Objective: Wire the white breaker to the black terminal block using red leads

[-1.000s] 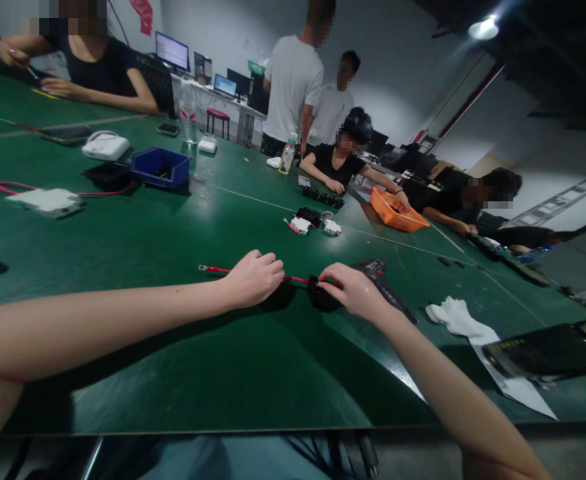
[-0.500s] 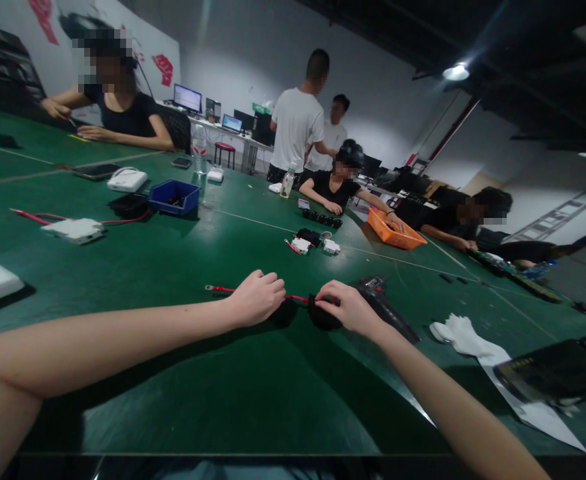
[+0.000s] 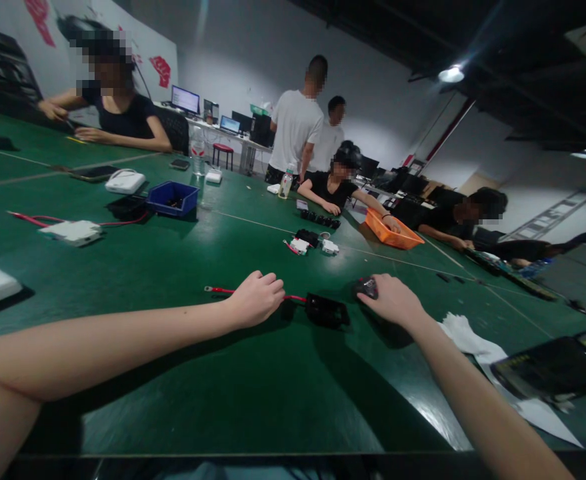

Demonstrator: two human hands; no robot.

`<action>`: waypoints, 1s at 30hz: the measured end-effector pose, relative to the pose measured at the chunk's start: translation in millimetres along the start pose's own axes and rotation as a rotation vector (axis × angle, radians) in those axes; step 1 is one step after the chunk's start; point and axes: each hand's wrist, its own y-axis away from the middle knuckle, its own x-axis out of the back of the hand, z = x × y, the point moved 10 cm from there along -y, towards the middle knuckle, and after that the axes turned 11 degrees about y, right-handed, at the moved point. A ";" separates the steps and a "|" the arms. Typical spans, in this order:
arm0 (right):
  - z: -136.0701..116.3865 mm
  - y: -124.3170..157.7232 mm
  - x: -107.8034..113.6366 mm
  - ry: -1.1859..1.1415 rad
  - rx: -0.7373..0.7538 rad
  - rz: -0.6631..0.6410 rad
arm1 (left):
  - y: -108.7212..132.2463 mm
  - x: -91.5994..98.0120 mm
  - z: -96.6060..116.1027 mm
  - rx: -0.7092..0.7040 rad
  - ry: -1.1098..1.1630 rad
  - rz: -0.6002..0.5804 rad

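Note:
My left hand [image 3: 257, 298] is closed around a red cable [image 3: 225, 291], whose bare metal ring terminal [image 3: 207, 289] sticks out to the left. On the other side of the fist the cable runs to a small black plastic case [image 3: 327, 311], which has an open hollow on top. Right of the case, my right hand [image 3: 395, 300] is curled over the dark cordless drill [image 3: 366, 287]. Only the drill's red-marked end shows; the palm and fingers hide the rest.
On the green table [image 3: 197, 407] are a blue parts bin [image 3: 173, 200], a white module [image 3: 73, 231] with red wires, and small white modules [image 3: 329, 247]. White cloth [image 3: 465, 333] and a black device [image 3: 553, 370] lie right. A co-worker reaches into an orange basket [image 3: 393, 232].
My right hand has let go of the black case and moved right onto the cordless drill. The case now lies uncovered. My left hand has stayed on the red cable.

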 end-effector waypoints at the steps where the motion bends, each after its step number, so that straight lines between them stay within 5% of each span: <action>1: 18.1 -0.9 -18.4 0.032 -0.067 -0.098 | 0.0 -0.1 0.1 0.000 -0.001 -0.002; 4: 51.8 0.7 -71.1 -0.008 -0.157 -0.358 | -0.1 -0.2 -0.3 0.006 0.000 -0.002; 6: 60.9 -1.5 -90.9 -0.097 -0.188 -0.403 | -0.1 -0.3 -0.4 0.008 0.001 -0.002; 15: 51.8 -10.4 -110.8 -0.473 -0.224 -0.419 | 1.4 -1.4 -1.9 0.011 0.011 0.001; 19: 53.7 -0.2 -104.5 -0.548 -0.266 -0.408 | 2.2 -1.7 -2.2 0.010 0.017 0.014; 23: 45.2 17.0 -89.0 -0.942 -0.397 -0.427 | 3.5 -0.7 -2.1 0.011 0.019 0.017; 28: 26.1 41.5 -20.9 -1.648 -0.577 -0.281 | 4.6 -1.8 -3.9 0.024 0.021 -0.011; 30: 10.8 54.5 10.8 -1.837 -0.570 -0.333 | 4.5 -3.9 -4.8 0.027 0.031 -0.027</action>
